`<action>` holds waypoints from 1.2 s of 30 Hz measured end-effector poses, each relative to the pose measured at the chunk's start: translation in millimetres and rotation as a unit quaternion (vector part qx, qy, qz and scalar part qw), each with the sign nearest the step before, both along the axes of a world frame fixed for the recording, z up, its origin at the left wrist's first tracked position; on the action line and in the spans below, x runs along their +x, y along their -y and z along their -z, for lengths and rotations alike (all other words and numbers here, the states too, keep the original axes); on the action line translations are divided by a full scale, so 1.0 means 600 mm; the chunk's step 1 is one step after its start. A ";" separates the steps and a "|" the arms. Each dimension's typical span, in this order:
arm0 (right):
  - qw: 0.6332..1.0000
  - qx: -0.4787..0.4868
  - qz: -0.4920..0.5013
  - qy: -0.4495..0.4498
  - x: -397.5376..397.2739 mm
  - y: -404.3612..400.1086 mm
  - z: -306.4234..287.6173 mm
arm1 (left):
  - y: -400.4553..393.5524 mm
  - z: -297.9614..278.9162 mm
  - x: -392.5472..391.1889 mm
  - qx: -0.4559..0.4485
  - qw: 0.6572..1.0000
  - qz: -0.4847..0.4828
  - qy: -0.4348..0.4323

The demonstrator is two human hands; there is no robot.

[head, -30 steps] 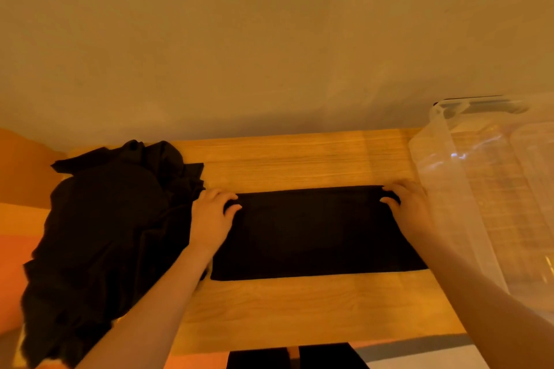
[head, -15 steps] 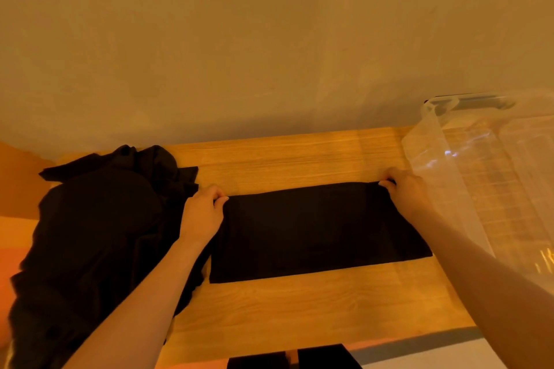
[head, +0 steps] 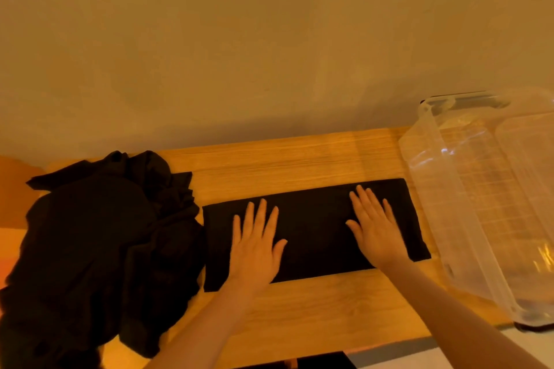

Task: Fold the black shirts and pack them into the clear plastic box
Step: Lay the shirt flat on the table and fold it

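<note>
Item: folded black shirt [head: 314, 234], a long flat rectangle of dark cloth lying on the light wooden tabletop [head: 299, 162], roughly mid-table. Long axis: left to right, with the right end angled slightly toward the far edge. Right short end lies just beside the near-left wall of the box; left short end lies against the heap.

Hands: left hand [head: 256, 244] rests palm-down on the left half of the strip, fingers straight and spread, gripping nothing. Right hand [head: 373, 226] rests palm-down on the right half, fingers likewise straight and slightly fanned, holding nothing. Both hands lie directly on the cloth, a bare stretch of fabric between them.

Judgement: the strip looks ready for a crosswise fold, one short end over the other. Either end is reachable; the right hand is nearer the end that adjoins the box, the left hand nearer the end by the heap.

Destination: clear plastic storage box [head: 449, 204], tall-walled, open-topped, standing at the right end of the table, right of the shirt. Few or no contents can be made out through its walls.

Remaining stock: heap of unfolded black shirts [head: 99, 249], crumpled, at the left end of the table, spilling over the near-left edge.

Backdrop: plain pale wall [head: 269, 54] beyond the far table edge.
</note>
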State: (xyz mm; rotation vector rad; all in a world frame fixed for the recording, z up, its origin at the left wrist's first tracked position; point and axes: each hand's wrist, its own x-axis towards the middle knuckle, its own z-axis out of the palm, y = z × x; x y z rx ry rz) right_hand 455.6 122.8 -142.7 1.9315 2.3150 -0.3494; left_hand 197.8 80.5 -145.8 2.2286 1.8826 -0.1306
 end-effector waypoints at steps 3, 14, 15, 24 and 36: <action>0.999 -0.009 0.041 -0.008 0.049 -0.010 0.007 | -0.030 0.010 -0.019 -0.006 0.999 -0.021 -0.023; 0.987 -0.031 0.110 -0.116 -0.022 0.091 -0.060 | -0.139 -0.048 0.005 0.047 0.998 -0.025 -0.045; 0.992 -0.010 0.057 -0.110 -0.008 0.072 -0.060 | -0.115 -0.057 0.036 0.031 0.997 -0.073 -0.015; 0.996 -0.066 -0.050 -0.024 0.063 0.109 -0.005 | -0.010 -0.011 0.116 -0.022 0.999 -0.028 -0.014; 0.970 -0.062 0.098 -0.214 0.062 0.170 -0.058 | 0.144 -0.025 0.116 0.057 0.994 0.044 0.077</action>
